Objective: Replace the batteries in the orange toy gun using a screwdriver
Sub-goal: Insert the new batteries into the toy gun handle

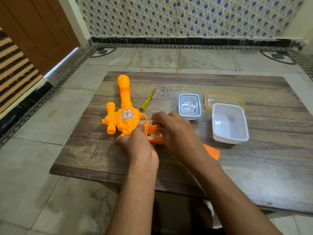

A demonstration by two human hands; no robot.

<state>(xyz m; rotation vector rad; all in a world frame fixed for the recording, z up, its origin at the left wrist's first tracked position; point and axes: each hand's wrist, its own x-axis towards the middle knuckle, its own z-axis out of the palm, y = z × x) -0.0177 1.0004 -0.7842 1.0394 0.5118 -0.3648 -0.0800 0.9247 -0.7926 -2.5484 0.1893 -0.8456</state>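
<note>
On one table [254,167], left hand [137,141] gripping one toy gun [124,116], right hand [176,131] pinching one battery [155,135].

On the wooden desk [254,167]: orange plastic toy gun [124,114] left, yellow-handled screwdriver [147,99] beside it, lidded clear plastic box [189,106] and open white plastic tub [229,123] right.

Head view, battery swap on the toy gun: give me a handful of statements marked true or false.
1. The screwdriver lies on the table, untouched. True.
2. The white tub holds batteries. False: it looks empty.
3. The left hand grips the orange toy gun. True.
4. The blue-rimmed box is open. False: its lid is on.
5. The battery compartment is closed. False: it is open, with a battery visible beside the right hand.
</note>
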